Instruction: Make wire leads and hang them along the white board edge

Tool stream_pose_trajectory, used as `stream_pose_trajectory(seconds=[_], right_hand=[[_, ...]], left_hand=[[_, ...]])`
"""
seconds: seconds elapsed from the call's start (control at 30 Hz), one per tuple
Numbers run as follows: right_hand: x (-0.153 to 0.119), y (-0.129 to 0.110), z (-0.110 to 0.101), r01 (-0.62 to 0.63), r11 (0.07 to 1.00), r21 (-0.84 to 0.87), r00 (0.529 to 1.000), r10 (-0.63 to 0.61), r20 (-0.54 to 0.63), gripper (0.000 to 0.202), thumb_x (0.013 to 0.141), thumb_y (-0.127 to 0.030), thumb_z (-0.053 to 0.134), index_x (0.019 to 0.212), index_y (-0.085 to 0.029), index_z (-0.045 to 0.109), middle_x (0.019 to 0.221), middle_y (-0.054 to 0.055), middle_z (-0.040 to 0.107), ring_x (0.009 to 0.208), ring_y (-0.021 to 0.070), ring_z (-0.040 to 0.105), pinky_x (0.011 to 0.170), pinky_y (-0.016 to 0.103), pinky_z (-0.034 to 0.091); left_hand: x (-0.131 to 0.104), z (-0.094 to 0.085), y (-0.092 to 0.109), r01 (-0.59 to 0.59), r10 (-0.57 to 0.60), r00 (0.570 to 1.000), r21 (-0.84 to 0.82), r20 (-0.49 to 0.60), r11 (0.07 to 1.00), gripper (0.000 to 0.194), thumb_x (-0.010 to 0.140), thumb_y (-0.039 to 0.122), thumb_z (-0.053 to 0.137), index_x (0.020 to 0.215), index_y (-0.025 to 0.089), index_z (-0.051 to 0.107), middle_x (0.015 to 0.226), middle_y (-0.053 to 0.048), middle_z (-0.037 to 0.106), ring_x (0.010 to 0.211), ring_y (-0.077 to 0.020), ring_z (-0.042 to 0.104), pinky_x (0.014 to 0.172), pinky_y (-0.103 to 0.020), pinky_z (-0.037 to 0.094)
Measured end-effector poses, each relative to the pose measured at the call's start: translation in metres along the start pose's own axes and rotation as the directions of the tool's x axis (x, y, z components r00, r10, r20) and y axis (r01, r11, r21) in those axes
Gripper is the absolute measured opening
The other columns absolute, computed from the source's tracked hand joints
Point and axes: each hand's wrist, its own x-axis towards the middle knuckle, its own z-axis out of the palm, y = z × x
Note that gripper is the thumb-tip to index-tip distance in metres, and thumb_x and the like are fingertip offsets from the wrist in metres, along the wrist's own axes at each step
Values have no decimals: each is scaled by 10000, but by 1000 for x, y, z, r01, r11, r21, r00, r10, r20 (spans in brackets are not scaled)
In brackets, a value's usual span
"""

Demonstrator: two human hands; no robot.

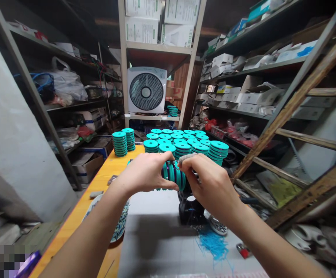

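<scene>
My left hand (146,172) is wrapped round a sideways row of teal discs (172,175), thumb below and fingers on top. My right hand (210,175) is at the right end of that row, its fingers closed in a pinch. Something grey (187,157) covers or lies against its index finger. Whatever is between the right fingertips is too small to make out. Below the row stands a black device (189,214), partly hidden by my right hand. Thin blue strips (214,243) lie on the white work surface (150,247) near it.
Several upright stacks of teal discs (182,146) stand behind my hands, with two more (120,144) at left. A tub (123,224) of small pieces is beside my left forearm. A red object (243,251) lies at right. A fan (146,92) and a wooden ladder (295,104) stand beyond.
</scene>
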Motion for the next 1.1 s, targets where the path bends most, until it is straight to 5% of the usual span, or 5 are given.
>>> stream_pose_trajectory(seconds=[0.2,0.37,0.8,1.1], right_hand=[[-4,3,0,-14,999,30,997,12,72,126,836,-57,416,750,-86,502,767,17,508,754,37,428,694,141,307],[-8,4,2,-44,998,35,997,41,70,145,864,-103,417,743,-86,495,762,14,507,746,30,431,682,140,302],[-22,-2,16,151,988,-21,987,-149,59,126,830,-71,426,733,-89,505,801,44,489,891,71,439,842,215,382],[-26,-3,21,-33,995,91,996,40,-82,81,802,-44,440,762,-90,494,830,41,510,875,50,482,789,180,414]], left_hand=[[0,3,-2,4,-3,1000,17,-23,1000,591,643,595,620,1105,260,464,909,-12,652,847,-248,612,623,-281,383],[-1,2,-1,1,0,1000,30,-11,1000,503,656,602,605,1017,281,464,722,32,623,684,-210,590,538,-251,328],[-1,1,1,5,-5,1000,3,-7,1000,431,706,549,555,1017,263,472,761,21,624,696,-186,580,552,-245,326],[-1,2,-1,-4,4,1000,19,-10,1000,529,649,585,621,1047,273,467,827,22,641,783,-219,607,571,-250,349]])
